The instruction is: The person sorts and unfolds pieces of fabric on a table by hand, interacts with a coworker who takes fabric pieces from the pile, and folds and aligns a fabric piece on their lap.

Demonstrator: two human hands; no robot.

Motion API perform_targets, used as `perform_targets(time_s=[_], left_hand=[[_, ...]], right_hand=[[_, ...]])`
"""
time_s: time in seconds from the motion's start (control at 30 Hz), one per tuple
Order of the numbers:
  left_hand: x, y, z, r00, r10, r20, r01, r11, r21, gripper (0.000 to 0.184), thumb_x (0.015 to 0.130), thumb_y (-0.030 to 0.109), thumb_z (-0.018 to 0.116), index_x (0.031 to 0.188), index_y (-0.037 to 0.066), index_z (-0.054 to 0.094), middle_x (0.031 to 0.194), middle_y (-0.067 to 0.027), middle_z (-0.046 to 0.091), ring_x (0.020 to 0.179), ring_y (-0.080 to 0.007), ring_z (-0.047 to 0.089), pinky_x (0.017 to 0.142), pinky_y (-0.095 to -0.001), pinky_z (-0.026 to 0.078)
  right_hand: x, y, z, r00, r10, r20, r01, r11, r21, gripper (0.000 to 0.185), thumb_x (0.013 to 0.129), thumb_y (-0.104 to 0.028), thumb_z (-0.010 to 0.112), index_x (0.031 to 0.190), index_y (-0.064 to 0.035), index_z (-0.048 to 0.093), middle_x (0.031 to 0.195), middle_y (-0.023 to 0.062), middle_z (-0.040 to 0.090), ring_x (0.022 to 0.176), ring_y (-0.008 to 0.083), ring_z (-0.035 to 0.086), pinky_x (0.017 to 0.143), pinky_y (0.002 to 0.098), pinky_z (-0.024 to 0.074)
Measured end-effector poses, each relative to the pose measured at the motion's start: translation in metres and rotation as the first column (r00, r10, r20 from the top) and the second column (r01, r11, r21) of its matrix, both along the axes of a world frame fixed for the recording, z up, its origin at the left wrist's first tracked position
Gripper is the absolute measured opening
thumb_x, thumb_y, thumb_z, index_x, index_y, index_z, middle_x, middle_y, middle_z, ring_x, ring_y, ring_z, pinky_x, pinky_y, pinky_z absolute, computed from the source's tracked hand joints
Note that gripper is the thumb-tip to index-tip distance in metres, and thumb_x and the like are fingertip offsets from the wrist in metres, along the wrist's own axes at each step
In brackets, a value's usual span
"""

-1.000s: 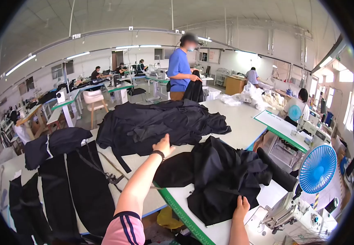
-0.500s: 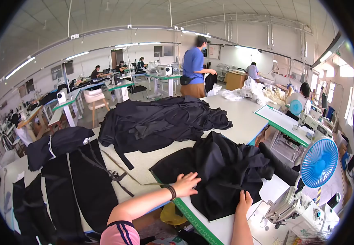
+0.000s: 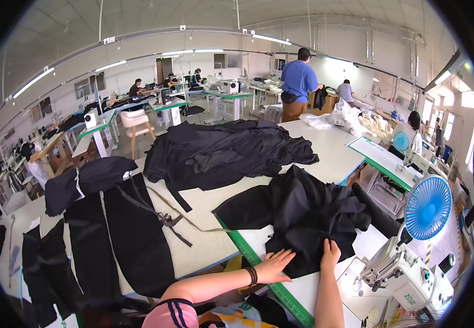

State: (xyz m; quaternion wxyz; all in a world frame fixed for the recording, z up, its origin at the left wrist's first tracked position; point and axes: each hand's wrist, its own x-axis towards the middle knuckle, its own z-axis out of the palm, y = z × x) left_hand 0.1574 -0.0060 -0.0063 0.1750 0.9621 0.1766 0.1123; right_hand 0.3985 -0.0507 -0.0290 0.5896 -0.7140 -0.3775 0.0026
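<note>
A crumpled black garment (image 3: 308,213) lies on the sewing table beside the machine, part of it spread toward the left. My left hand (image 3: 275,265) rests at its near edge, palm down with fingers stretched out, touching the cloth. On the right, my right hand (image 3: 330,253) pinches a fold of the same garment between thumb and fingers. The white sewing machine (image 3: 406,279) stands just right of my right hand. A green ruler strip (image 3: 248,250) runs along the table edge under my left wrist.
A large heap of black cloth (image 3: 231,150) lies on the pale table ahead. Black cut panels (image 3: 138,240) and a tied black bundle (image 3: 92,180) are at left. A blue fan (image 3: 428,208) stands at right. A person in a blue shirt (image 3: 301,79) stands beyond the table.
My left hand has slid down and right to the garment's near edge. My right hand keeps its pinch. The view has shifted, and the person in blue has moved away to the right.
</note>
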Motion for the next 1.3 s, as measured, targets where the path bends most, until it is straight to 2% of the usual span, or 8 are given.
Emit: perform_targets(time_s=[0.23, 0.5, 0.63, 0.73, 0.97, 1.1, 1.23, 1.3], left_hand=[[0.006, -0.005, -0.015, 0.993, 0.094, 0.072, -0.098, 0.993, 0.060, 0.096, 0.077, 0.048, 0.065, 0.145, 0.003, 0.014, 0.146, -0.0199, 0.027, 0.136, -0.0361, 0.025, 0.107, -0.0509, 0.019], [0.006, -0.002, -0.014, 0.981, 0.090, 0.173, -0.114, 0.985, 0.132, 0.073, 0.078, 0.035, 0.064, 0.134, -0.001, 0.034, 0.133, -0.0192, 0.044, 0.127, -0.0337, 0.041, 0.100, -0.0455, 0.029], [0.004, 0.002, -0.007, 0.981, 0.110, 0.162, -0.134, 0.981, 0.143, 0.053, 0.080, 0.020, 0.059, 0.126, -0.001, 0.041, 0.122, -0.0241, 0.054, 0.121, -0.0309, 0.048, 0.097, -0.0418, 0.033], [0.000, 0.016, -0.013, 0.973, 0.069, 0.219, -0.117, 0.969, 0.218, 0.048, 0.079, 0.013, 0.057, 0.124, 0.001, 0.044, 0.115, -0.0219, 0.058, 0.111, -0.0306, 0.054, 0.093, -0.0405, 0.037], [-0.015, 0.035, 0.009, 0.890, 0.275, 0.363, -0.179, 0.944, -0.277, 0.040, 0.075, -0.001, 0.052, 0.114, 0.008, 0.058, 0.095, -0.0184, 0.064, 0.090, -0.0361, 0.059, 0.082, -0.0449, 0.046], [-0.026, 0.052, 0.030, 0.758, 0.129, 0.639, -0.060, 0.990, -0.129, 0.035, 0.072, -0.003, 0.055, 0.106, 0.002, 0.061, 0.098, -0.0198, 0.063, 0.090, -0.0359, 0.061, 0.083, -0.0401, 0.048], [-0.041, 0.058, 0.064, 0.864, 0.157, 0.479, 0.017, 0.941, -0.337, 0.035, 0.070, -0.002, 0.056, 0.104, 0.001, 0.063, 0.102, -0.0170, 0.064, 0.091, -0.0347, 0.061, 0.088, -0.0402, 0.045], [-0.045, 0.063, 0.057, 0.910, 0.001, 0.414, 0.062, 0.988, -0.140, 0.032, 0.069, 0.001, 0.059, 0.101, 0.001, 0.064, 0.097, -0.0172, 0.065, 0.089, -0.0336, 0.062, 0.083, -0.0399, 0.048]], right_hand=[[-0.011, -0.018, 0.016, 0.972, 0.223, 0.068, -0.209, 0.963, -0.169, 0.029, 0.073, -0.006, 0.069, 0.100, 0.0012, 0.062, 0.087, 0.0123, 0.067, 0.080, 0.0226, 0.064, 0.078, 0.0315, 0.0478], [-0.011, -0.055, 0.033, 0.982, 0.185, -0.037, -0.188, 0.943, -0.276, 0.019, 0.085, -0.014, 0.060, 0.084, 0.0051, 0.061, 0.062, 0.0143, 0.056, 0.058, 0.0179, 0.050, 0.061, 0.0335, 0.0426], [0.001, -0.063, 0.035, 0.979, 0.188, -0.084, -0.201, 0.961, -0.191, 0.019, 0.087, -0.013, 0.057, 0.081, 0.0044, 0.060, 0.056, 0.0004, 0.043, 0.056, 0.0099, 0.038, 0.053, 0.0300, 0.0334], [-0.005, -0.069, 0.066, 0.978, 0.199, -0.064, -0.204, 0.976, -0.074, 0.013, 0.085, -0.007, 0.056, 0.091, 0.0036, 0.062, 0.069, 0.0058, 0.058, 0.069, 0.0108, 0.051, 0.066, 0.0268, 0.0417], [-0.031, -0.093, 0.157, 0.966, 0.258, 0.022, -0.259, 0.965, 0.045, 0.018, 0.083, 0.003, 0.051, 0.097, 0.0028, 0.064, 0.082, 0.0027, 0.064, 0.079, 0.0094, 0.055, 0.076, 0.0230, 0.0435], [-0.036, -0.105, 0.179, 0.955, 0.289, 0.066, -0.294, 0.953, 0.070, 0.017, 0.085, 0.001, 0.052, 0.097, 0.0033, 0.064, 0.085, 0.0019, 0.063, 0.080, 0.0077, 0.054, 0.075, 0.0211, 0.0422], [-0.047, -0.113, 0.198, 0.948, 0.315, 0.037, -0.316, 0.948, 0.044, 0.016, 0.084, 0.001, 0.053, 0.094, 0.0037, 0.064, 0.080, 0.0005, 0.062, 0.074, 0.0066, 0.053, 0.070, 0.0203, 0.0426], [-0.055, -0.116, 0.201, 0.954, 0.285, 0.097, -0.281, 0.958, -0.054, 0.014, 0.082, 0.001, 0.055, 0.091, 0.0042, 0.064, 0.076, 0.0005, 0.062, 0.071, 0.0062, 0.053, 0.067, 0.0206, 0.0429]])
